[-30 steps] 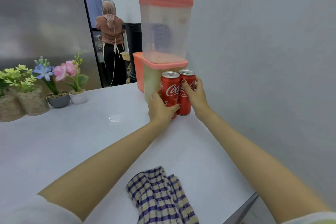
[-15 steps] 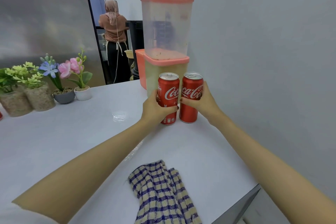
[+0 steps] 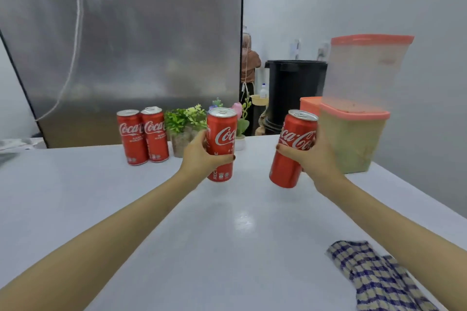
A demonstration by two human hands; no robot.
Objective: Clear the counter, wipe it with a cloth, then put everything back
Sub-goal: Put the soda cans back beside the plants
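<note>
Above mid-counter, I see two red Coca-Cola cans, one per hand.

1. L hand (image 3: 199,156) grips the left can (image 3: 222,139). Fingers (image 3: 227,158) are curled round the body, thumb across the front. Can is upright.
2. R hand (image 3: 316,159) grips the right can (image 3: 293,149), fingers wrapped the same way. Can is tilted, top leaning right.
3. Both cans have silver tops and a white script logo. Both appear held clear of the surface; I can't confirm this for the left can.

Surface: the counter (image 3: 177,235) is white and glossy, w/ a glare spot between the forearms.
- Rear left: two standing cans (image 3: 142,136) touch side by side, just beside the potted plants (image 3: 185,124).
- Near right: a blue-check cloth (image 3: 379,278) lies crumpled by the R forearm.
- Rear right: stacked containers (image 3: 353,144), translucent w/ salmon lids, stand near the grey wall.

Room: a brushed-steel panel (image 3: 126,45) is behind the counter. A black bin (image 3: 293,88) and a standing person (image 3: 249,63) are in the gap beyond.
</note>
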